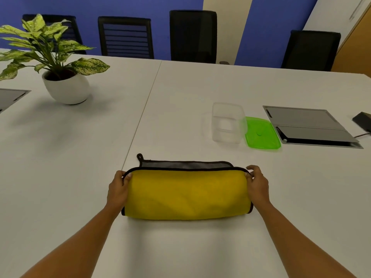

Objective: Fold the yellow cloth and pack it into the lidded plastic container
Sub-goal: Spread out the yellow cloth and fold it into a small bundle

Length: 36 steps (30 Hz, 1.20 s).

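The yellow cloth, black-edged with a grey underside, lies folded over on the white table in front of me. A grey strip and a hanging loop show past its far edge. My left hand pinches the cloth's upper left corner. My right hand pinches the upper right corner. A clear plastic container stands open farther back on the right. Its green lid lies flat on the table just right of it.
A potted plant in a white pot stands at the back left. A grey cable hatch is set in the table beyond the lid, with a dark device and cable at the right edge. Black chairs line the far side.
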Each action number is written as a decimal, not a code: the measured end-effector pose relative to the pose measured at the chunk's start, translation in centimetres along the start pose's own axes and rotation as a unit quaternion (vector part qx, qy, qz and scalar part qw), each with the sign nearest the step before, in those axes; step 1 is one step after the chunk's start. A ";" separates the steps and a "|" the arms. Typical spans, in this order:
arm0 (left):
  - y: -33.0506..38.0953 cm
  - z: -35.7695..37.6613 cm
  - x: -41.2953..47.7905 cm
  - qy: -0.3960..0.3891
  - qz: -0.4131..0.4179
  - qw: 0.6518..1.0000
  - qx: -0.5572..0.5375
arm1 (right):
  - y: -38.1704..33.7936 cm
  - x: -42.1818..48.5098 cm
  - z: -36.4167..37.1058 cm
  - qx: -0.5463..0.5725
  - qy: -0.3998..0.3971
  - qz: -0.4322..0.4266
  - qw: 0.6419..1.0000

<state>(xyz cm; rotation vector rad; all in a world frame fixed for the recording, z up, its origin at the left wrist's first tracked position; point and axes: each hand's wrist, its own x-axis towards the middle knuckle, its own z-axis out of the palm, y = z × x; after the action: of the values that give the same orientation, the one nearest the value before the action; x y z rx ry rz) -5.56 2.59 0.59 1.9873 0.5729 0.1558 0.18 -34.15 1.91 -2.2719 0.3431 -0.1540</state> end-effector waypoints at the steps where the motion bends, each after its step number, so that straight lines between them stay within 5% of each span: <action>1: -0.2 0.3 0.6 0.008 -0.002 1.000 0.011 | 0.0 0.5 0.5 -0.002 0.008 0.001 1.000; 15: -1.7 5.5 6.3 0.045 -0.047 0.986 0.150 | 3.9 4.7 6.5 -0.083 0.002 0.080 0.993; 36: -3.1 6.5 7.6 0.127 -0.018 0.978 0.163 | 3.5 7.0 8.6 -0.127 0.080 -0.016 0.989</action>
<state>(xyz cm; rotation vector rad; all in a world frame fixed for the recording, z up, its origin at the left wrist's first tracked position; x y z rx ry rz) 2.34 1.92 -6.20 2.2896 0.8409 0.3138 8.05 -32.23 -6.45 -2.5251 0.4315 -0.3261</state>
